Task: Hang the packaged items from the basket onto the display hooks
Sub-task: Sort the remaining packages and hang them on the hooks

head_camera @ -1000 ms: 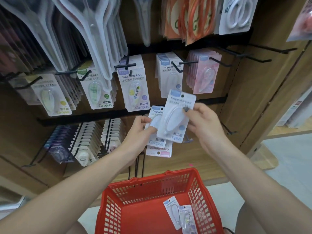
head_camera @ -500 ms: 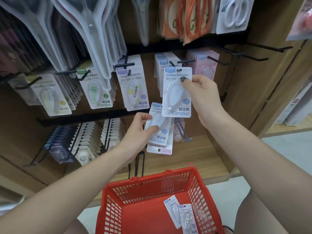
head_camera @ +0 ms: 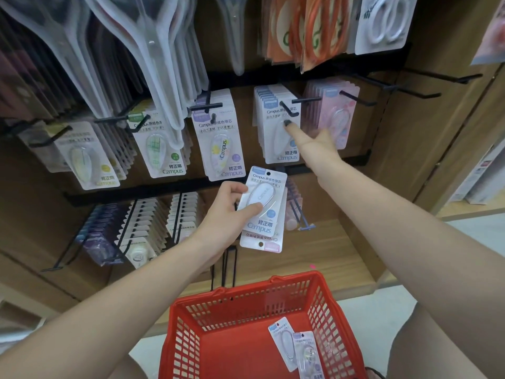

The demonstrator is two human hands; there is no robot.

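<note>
1. Your right hand (head_camera: 314,144) reaches up to the blue-topped stack of packs (head_camera: 278,129) on its display hook (head_camera: 288,109). The forefinger is straight and its tip presses the front pack; the hand grasps nothing.
2. Your left hand (head_camera: 232,217) holds a small bundle of correction-tape packs (head_camera: 263,209) below the middle rail, thumb across the clear blister of the front pack, fingers curled behind.
3. The front pack in that bundle is blue-topped and upright. Behind it a pink-edged pack (head_camera: 262,244) sits upside down, its hang hole at the bottom.
4. The red basket (head_camera: 246,305) is at the bottom of the view, below the shelf edge. Two packs lie on its floor at the right: a blue-topped one (head_camera: 284,343) and a purple-topped one (head_camera: 307,354), which overlaps the blue one's edge.
5. Neighbouring hooks, left to right: yellow packs (head_camera: 87,160), green packs (head_camera: 161,149), purple packs (head_camera: 218,143), then to the right of the blue stack the pink packs (head_camera: 338,119).
6. Two bare hooks (head_camera: 420,93) stick out at the far right of the same rail.
</note>
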